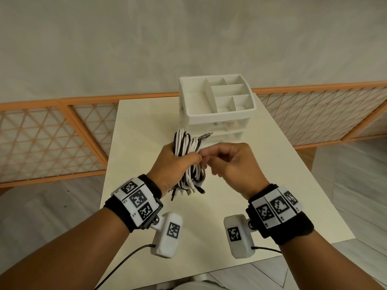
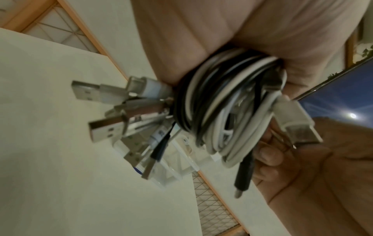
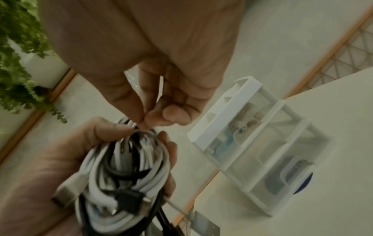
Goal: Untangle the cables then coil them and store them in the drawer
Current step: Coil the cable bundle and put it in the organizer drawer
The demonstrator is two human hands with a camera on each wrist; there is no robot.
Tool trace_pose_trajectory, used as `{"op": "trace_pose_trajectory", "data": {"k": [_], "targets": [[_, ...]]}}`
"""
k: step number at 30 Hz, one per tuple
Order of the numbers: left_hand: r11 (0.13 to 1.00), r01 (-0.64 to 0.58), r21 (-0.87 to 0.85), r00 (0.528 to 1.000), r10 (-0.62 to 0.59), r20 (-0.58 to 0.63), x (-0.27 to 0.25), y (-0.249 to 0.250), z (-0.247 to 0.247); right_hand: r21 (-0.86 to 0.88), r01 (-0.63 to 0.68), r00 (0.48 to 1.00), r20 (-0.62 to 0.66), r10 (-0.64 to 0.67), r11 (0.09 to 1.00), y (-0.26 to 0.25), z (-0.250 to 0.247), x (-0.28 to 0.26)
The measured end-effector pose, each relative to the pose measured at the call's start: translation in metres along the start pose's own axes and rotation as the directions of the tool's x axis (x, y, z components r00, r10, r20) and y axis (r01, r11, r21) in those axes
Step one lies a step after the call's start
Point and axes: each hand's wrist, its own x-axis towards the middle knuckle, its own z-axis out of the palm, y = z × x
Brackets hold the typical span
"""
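My left hand (image 1: 180, 162) grips a bundle of coiled white and black cables (image 1: 193, 174) upright above the table, in front of the drawer unit. Several USB plugs stick out at its lower end (image 2: 96, 94) and a few at the top. Thumb and forefinger of my right hand (image 1: 209, 159) pinch a strand at the middle of the bundle, beside my left thumb. The right wrist view shows that pinch (image 3: 142, 123) at the top of the coil (image 3: 125, 167). The white organiser (image 1: 217, 116) has compartments on top and clear drawers below, both pushed in.
The cream table (image 1: 142, 122) is narrow, with its far edge just behind the organiser. An orange lattice fence (image 1: 52, 139) runs behind and beside it. A green plant (image 3: 18, 55) stands off the table. Things lie inside the clear drawers (image 3: 242, 127).
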Motion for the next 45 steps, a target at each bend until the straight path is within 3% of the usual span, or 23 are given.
{"op": "trace_pose_trajectory", "data": {"k": [2,3,6,8,12,16,20,25,30,36,40,45], "targets": [[0.995,0.047,-0.093,0.999,-0.048,-0.013,0.0,-0.002,-0.001,0.053,-0.047,0.995,-0.083,0.051,0.998,0.001,-0.006,0.004],[0.989,0.065,-0.136,0.998,-0.067,-0.012,0.0,-0.003,-0.001,0.017,-0.091,0.995,-0.042,0.092,0.996,0.001,-0.009,0.005],[0.975,0.075,-0.21,0.997,-0.072,0.021,-0.002,-0.002,0.006,-0.021,-0.165,0.946,0.28,0.164,0.986,-0.002,0.001,0.004],[0.966,0.078,-0.246,0.997,-0.073,0.032,-0.001,0.0,0.014,0.069,-0.126,0.936,0.339,0.096,0.99,0.002,0.015,0.005],[0.957,0.096,-0.273,0.995,-0.086,0.048,0.003,0.003,0.019,0.1,-0.065,0.988,0.143,0.05,0.993,0.014,0.028,0.013],[0.961,0.141,-0.236,0.986,-0.115,0.12,0.005,0.007,0.019,0.072,0.01,1.0,0.021,-0.012,0.997,0.019,0.032,0.017],[0.987,0.091,-0.13,0.992,-0.08,0.094,0.007,0.003,0.018,0.024,0.055,0.998,-0.033,-0.054,0.998,0.023,0.03,0.016],[0.964,0.161,-0.213,0.983,-0.137,0.119,0.009,-0.006,0.019,-0.067,-0.015,1.0,-0.021,0.013,0.998,0.021,0.03,0.011],[0.934,0.263,-0.24,0.958,-0.223,0.182,0.016,-0.014,0.025,-0.127,-0.014,0.995,-0.1,0.001,0.992,0.037,0.027,0.017],[0.945,0.308,-0.114,0.951,-0.302,0.065,0.035,-0.036,0.038,-0.154,-0.142,0.985,-0.124,0.123,0.978,0.073,0.011,0.025],[0.924,0.375,-0.079,0.919,-0.359,0.16,0.053,-0.047,0.037,-0.072,-0.255,0.937,-0.266,0.227,0.964,0.093,-0.027,0.039],[0.806,0.518,-0.287,0.849,-0.526,0.054,0.102,-0.065,0.045,-0.063,-0.341,0.879,-0.374,0.295,0.938,0.105,-0.07,0.061]]}}
